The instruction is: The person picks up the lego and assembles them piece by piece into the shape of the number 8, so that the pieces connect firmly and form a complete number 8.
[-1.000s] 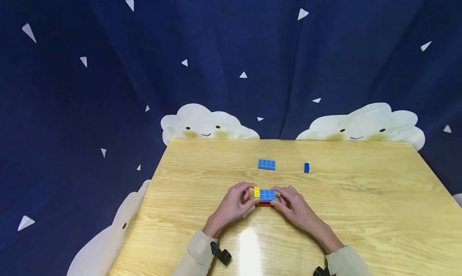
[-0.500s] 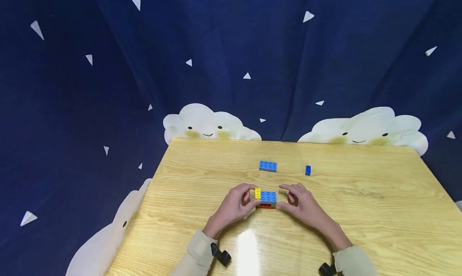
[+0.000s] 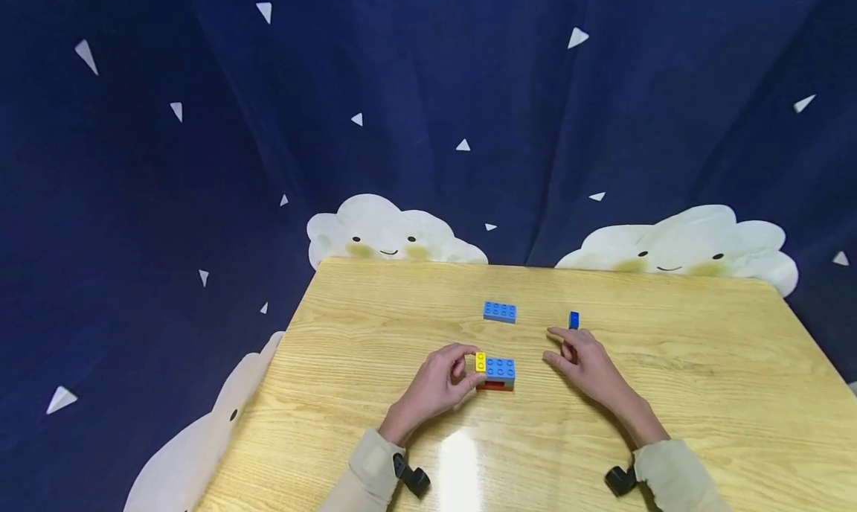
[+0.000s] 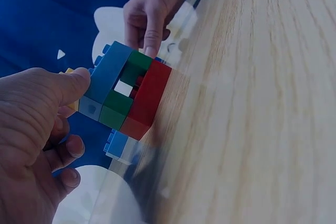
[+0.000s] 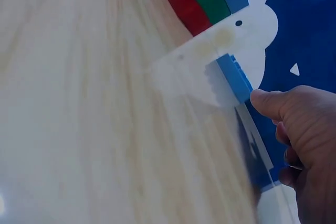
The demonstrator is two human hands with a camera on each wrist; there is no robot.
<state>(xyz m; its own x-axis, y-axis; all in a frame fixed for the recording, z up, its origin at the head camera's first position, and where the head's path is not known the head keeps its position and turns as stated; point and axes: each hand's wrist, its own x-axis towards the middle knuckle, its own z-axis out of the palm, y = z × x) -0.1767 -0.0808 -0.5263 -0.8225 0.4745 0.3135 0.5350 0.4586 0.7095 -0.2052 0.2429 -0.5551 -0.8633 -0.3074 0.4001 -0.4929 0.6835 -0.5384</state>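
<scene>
A small built block of toy bricks sits in front of me: a red brick (image 4: 149, 95) at the bottom, green bricks (image 4: 116, 108) with a gap between them, then a blue brick (image 3: 501, 368) and a yellow brick (image 3: 480, 362) at its left end. My left hand (image 3: 437, 384) pinches the yellow end between thumb and forefinger. To the right of the block, my right hand (image 3: 592, 367) hovers with thumb and forefinger apart and nothing between them. Just beyond its forefinger lies a small dark blue brick (image 3: 573, 319).
A loose blue brick (image 3: 499, 312) with two rows of studs lies behind the block on the wooden table (image 3: 375, 304). A dark blue curtain (image 3: 428, 88) with white clouds hangs along the table's far and left sides.
My right hand has let go of the block's right end and moved right and away toward the small dark blue brick. My left hand keeps its pinch on the yellow end.
</scene>
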